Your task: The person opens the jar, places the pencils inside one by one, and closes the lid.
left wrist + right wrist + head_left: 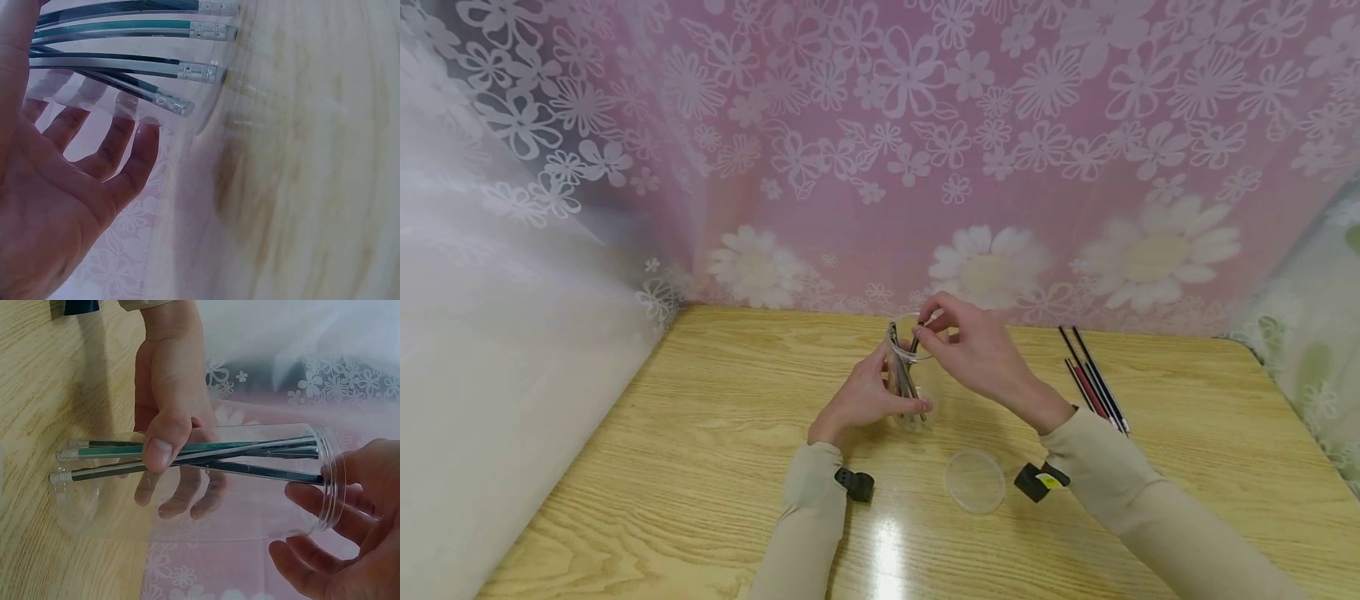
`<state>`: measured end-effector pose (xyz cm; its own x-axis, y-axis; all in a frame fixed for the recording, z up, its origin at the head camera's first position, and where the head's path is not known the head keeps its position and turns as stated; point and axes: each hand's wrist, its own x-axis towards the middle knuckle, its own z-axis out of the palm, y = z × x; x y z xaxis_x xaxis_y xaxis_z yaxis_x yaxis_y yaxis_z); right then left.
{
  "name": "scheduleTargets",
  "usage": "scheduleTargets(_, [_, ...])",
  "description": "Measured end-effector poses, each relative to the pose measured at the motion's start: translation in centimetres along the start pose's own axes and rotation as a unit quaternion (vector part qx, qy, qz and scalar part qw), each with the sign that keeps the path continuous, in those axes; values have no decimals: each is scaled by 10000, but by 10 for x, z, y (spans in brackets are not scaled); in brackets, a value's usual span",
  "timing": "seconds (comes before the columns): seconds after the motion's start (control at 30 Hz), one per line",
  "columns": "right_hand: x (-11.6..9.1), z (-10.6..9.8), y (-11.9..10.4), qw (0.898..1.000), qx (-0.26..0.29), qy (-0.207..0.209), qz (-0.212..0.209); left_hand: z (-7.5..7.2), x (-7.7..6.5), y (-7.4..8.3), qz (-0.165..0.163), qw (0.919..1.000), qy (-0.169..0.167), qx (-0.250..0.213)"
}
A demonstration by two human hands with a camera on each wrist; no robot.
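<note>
My left hand (867,393) grips a clear plastic jar (250,529), its thumb on the near side and its fingers curled round the far side. Inside the jar lean several pencils (119,467), dark and green, with their silver-banded ends at the jar's bottom. At the jar's open mouth, my right hand (981,350) pinches the upper end of a dark pencil (914,342) between thumb and fingers. In the left wrist view, the left palm (62,206) faces the jar and the banded pencil ends (199,71) show through the wall.
A round clear lid (974,482) lies flat on the wooden table (700,467) in front of the jar. To the right lie several more pencils (1101,385), dark ones and a red one. A pink flowered curtain (850,208) hangs behind the table.
</note>
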<state>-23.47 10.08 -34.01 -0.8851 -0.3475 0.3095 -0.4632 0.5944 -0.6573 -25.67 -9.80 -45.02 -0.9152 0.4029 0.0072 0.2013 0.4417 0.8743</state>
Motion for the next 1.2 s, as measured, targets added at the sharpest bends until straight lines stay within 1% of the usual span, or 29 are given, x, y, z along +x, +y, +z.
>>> scheduleTargets(0.13, [1, 1, -2, 9999, -119, -111, 23, 0, 0, -1, -44, 10000, -3, -29])
scheduleTargets(0.33, [2, 1, -2, 9997, -179, -105, -116, 0, 0, -1, -36, 9999, 35, -87])
scheduleTargets(0.47, [2, 0, -3, 9997, -178, -160, -45, 0, 0, -1, -22, 9999, 33, -111])
scheduleTargets(0.67, [3, 0, -2, 9994, -225, -252, 2, 0, -1, -1, 0, 9999, 101, -7])
scheduleTargets(0.83, [4, -1, -2, 9995, -127, -289, 25, 1, -1, -1, 75, 9999, 129, 52])
scheduleTargets(0.97, [3, -5, 1, 9997, 51, -208, 153, 1, -1, -1, 82, 9999, 91, 9])
scheduleTargets(1.07, [0, -11, 4, 9994, 255, -25, 252, 1, 0, -1, 91, 9999, 90, 2])
scheduleTargets(1.2, [-5, -19, 9, 9979, 489, 394, 166, 1, 0, -2, 107, 9999, 130, 37])
